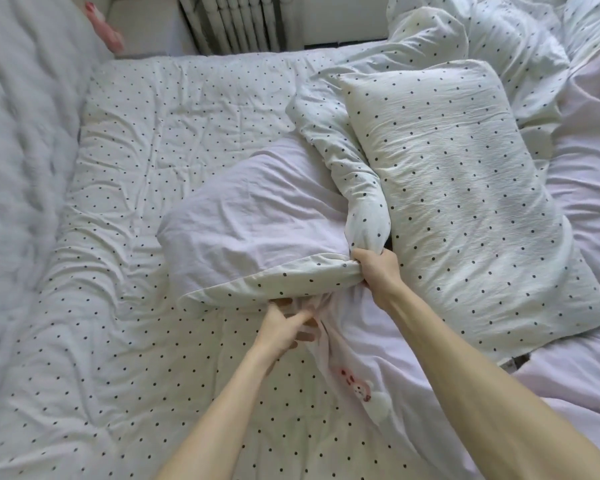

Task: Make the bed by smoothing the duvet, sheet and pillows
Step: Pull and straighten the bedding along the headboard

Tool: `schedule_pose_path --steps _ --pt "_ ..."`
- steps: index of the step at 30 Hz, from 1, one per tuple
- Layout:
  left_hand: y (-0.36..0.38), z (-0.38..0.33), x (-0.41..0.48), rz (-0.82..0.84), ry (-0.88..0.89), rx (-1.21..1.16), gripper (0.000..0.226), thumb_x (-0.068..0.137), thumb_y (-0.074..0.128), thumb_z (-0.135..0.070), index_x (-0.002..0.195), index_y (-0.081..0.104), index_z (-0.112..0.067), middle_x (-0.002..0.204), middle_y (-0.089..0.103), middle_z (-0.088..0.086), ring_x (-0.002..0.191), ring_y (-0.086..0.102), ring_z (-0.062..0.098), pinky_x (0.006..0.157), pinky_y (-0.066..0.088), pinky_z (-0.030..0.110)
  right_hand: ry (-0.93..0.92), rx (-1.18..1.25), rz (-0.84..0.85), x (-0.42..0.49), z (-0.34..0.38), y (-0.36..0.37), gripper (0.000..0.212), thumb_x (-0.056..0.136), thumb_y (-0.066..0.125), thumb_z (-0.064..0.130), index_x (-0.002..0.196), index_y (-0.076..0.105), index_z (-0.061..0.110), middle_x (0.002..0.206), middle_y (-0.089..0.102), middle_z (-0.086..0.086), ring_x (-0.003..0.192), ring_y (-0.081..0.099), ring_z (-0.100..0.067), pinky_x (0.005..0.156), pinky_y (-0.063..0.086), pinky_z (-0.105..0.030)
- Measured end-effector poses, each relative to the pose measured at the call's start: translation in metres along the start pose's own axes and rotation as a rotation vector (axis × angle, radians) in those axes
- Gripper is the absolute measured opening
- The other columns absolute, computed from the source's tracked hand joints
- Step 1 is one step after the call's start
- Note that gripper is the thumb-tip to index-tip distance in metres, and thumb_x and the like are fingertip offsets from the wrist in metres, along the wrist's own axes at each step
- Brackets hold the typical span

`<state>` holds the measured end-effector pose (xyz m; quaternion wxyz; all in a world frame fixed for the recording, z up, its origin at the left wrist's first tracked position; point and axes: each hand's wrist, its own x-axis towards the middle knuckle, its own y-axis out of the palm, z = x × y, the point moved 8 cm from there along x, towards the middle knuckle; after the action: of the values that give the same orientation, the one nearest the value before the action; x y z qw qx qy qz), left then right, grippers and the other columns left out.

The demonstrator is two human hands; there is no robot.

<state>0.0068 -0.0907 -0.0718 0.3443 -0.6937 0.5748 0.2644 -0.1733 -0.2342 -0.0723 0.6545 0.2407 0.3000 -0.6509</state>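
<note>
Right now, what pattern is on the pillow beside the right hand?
The pillow is white with small dark dots; the head view shows it best.

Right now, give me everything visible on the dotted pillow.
The pillow is a plump rectangle of white crinkled cloth with small dark dots. It lies flat on pale pink bedding, long axis running far-left to near-right. A twisted fold of the dotted duvet lies along its left edge. The right grip holds that fold by the pillow's near-left corner; whether it touches the pillow, I cannot tell.
</note>
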Motion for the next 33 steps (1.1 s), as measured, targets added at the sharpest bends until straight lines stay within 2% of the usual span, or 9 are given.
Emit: schedule_pose_path --steps 5,9,12,15,20,23,25,30,33 --pt "-0.070 -0.055 0.011 -0.223 0.023 -0.620 0.028 0.084 0.079 -0.034 0.104 0.071 -0.016 0.108 0.071 0.005 0.102 0.068 0.028 0.079 0.059 0.043 -0.187 0.051 0.186 -0.039 0.027 0.029 0.019 0.080 0.075 0.023 0.093 0.068 0.012 0.085 0.068 -0.001 0.074 0.062 -0.016 0.058 0.048 -0.029" --pt "-0.077 -0.114 0.018 -0.304 0.187 -0.683 0.022 0.085 0.073 -0.006 0.107 0.072 -0.008 0.109 0.073 0.013 0.101 0.070 0.028 0.074 0.060 0.037 -0.077 -0.184 0.186 -0.018 -0.020 0.013 0.107 0.068 0.052 0.092 0.147 0.050 0.021 0.153 0.049 -0.004 0.136 0.048 -0.022 0.115 0.036 -0.043" --pt "-0.062 -0.113 0.019 -0.305 0.230 -0.631 0.017 0.084 0.073 -0.002 0.100 0.071 -0.008 0.113 0.073 0.012 0.104 0.069 0.027 0.086 0.058 0.038 0.058 -0.399 -0.005 -0.001 -0.062 -0.009 0.138 0.060 0.047 0.100 0.164 0.004 0.021 0.170 0.006 -0.011 0.156 0.010 -0.031 0.125 0.007 -0.053" --pt "-0.055 -0.087 0.022 -0.281 0.212 -0.591 0.023 0.078 0.080 -0.010 0.100 0.073 -0.010 0.112 0.075 0.006 0.108 0.070 0.023 0.101 0.052 0.045 0.051 -0.351 0.012 0.009 -0.079 -0.003 0.129 0.077 0.063 0.080 0.162 -0.006 0.011 0.169 0.009 -0.015 0.156 0.015 -0.030 0.125 0.012 -0.045" --pt "-0.035 -0.058 0.012 -0.055 0.193 -0.281 0.035 0.071 0.089 -0.017 0.101 0.070 -0.015 0.107 0.074 0.001 0.111 0.067 0.027 0.093 0.052 0.038 0.055 -0.531 0.062 -0.005 -0.078 -0.012 0.054 0.081 0.071 0.037 0.125 0.063 0.007 0.115 0.070 -0.013 0.104 0.067 -0.033 0.095 0.055 -0.048" --pt "-0.026 -0.021 0.008 0.023 0.026 0.122 0.090 0.062 0.089 -0.056 0.133 0.050 -0.018 0.128 0.061 -0.008 0.117 0.057 0.014 0.095 0.049 0.033 -0.103 -0.645 0.270 -0.067 -0.070 0.035 0.022 0.078 0.067 0.023 0.099 0.068 0.017 0.097 0.074 -0.006 0.090 0.071 -0.028 0.080 0.058 -0.045" --pt "-0.024 0.003 0.000 0.090 -0.092 0.154 0.110 0.055 0.084 -0.071 0.143 0.043 -0.018 0.138 0.057 -0.002 0.122 0.056 0.021 0.092 0.050 0.039 -0.121 -0.733 0.440 -0.118 -0.089 0.062 0.030 0.075 0.062 0.025 0.103 0.066 0.016 0.097 0.074 -0.005 0.086 0.071 -0.023 0.076 0.058 -0.043" --pt "-0.053 0.025 -0.008 0.024 -0.047 0.230 0.061 0.075 0.080 -0.048 0.117 0.049 -0.017 0.110 0.061 -0.002 0.097 0.059 0.020 0.066 0.048 0.030 -0.124 -0.949 0.605 -0.168 -0.122 0.074 0.035 0.083 0.062 0.023 0.118 0.061 0.019 0.112 0.068 -0.003 0.097 0.061 -0.022 0.077 0.050 -0.033" --pt "-0.064 0.028 0.000 -0.023 0.028 0.444 0.030 0.075 0.070 -0.034 0.090 0.060 -0.010 0.080 0.062 0.005 0.069 0.058 0.022 0.055 0.044 0.029 -0.127 -1.065 0.637 -0.172 -0.120 0.078 0.017 0.087 0.062 0.031 0.091 0.053 0.017 0.090 0.060 0.000 0.086 0.056 -0.026 0.070 0.041 -0.034"
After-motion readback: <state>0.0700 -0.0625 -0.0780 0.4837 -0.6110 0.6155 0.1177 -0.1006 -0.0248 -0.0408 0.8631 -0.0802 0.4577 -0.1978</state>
